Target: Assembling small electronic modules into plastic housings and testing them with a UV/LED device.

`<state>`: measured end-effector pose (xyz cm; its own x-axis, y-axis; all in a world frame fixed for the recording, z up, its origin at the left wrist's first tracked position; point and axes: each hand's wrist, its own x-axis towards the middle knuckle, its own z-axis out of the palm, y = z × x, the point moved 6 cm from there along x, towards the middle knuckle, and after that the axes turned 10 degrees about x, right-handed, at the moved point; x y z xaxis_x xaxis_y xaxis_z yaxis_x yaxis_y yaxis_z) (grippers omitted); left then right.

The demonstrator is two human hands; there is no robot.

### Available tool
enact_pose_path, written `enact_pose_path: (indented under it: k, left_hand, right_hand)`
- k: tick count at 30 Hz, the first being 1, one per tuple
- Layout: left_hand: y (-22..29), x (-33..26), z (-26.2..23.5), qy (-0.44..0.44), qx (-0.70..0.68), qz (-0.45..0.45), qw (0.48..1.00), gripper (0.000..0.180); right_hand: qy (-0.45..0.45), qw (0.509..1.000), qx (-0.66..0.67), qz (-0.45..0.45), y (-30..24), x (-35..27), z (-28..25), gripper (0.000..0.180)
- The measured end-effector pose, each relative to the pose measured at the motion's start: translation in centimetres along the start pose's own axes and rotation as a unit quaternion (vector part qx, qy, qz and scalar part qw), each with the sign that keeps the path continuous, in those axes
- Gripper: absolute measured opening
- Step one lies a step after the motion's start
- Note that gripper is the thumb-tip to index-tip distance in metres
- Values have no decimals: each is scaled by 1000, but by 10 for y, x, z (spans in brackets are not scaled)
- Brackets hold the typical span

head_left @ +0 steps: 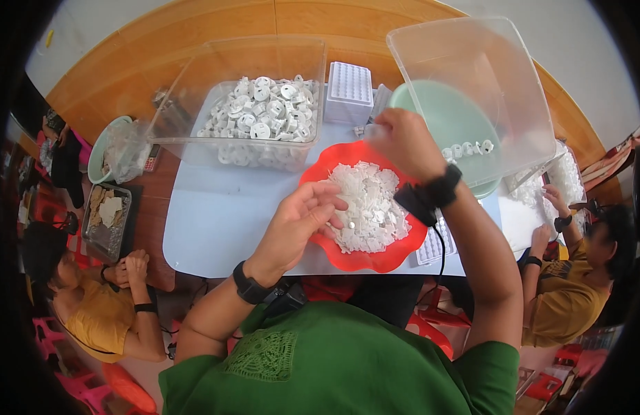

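Note:
A red scalloped bowl [385, 261] in front of me holds a heap of small, thin, white translucent plastic pieces [367, 204]. My left hand [309, 216] is over the bowl's left side, its fingers curled in with the thumb near the fingertips. Anything small between them is too tiny to make out. At the bowl's far rim is my right hand [408, 142], knuckles up. Its fingers point down and are smeared by motion, so their hold does not show. Small greyish-white parts [361, 130] lie just left of those fingers.
A clear bin [230, 146] of round white plastic parts stands far left. White peg-hole trays [350, 83] are stacked beside it. A tilted clear bin [465, 52] overlaps a pale green basin [406, 100] at right. People in yellow sit on both sides; another tray [436, 243] lies beside the bowl.

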<state>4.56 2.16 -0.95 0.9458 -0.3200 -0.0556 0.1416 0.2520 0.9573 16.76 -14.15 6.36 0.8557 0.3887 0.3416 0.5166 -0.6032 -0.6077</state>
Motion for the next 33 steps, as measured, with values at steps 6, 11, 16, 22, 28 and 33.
enact_pose_path:
  k: [6, 11, 16, 22, 28, 33]
  left_hand:
    - [-4, -6, -13, 10, 2, -11, 1000, 25]
    - [-7, -15, -26, 13, 31, -8, 999, 22]
    - [-10, -13, -25, 21, 56, 9, 998, 18]
    - [-4, -16, -18, 32, 110, 22, 993, 17]
    - [3, -19, -9, 63, 170, 17, 983, 17]
    - [2, -19, -2, 61, 202, 19, 977, 16]
  right_hand:
    - [34, 998, -55, 18, -4, 9, -20, 30]
    - [-6, 996, 66, 66, -65, -71, -76, 23]
    - [61, 968, 65, 235, -1, -174, -110, 14]
    - [61, 965, -62, 247, 57, -242, -102, 10]
    - [76, 968, -151, 185, 84, -238, -94, 5]
    - [26, 944, -245, 221, 98, -237, -90, 5]
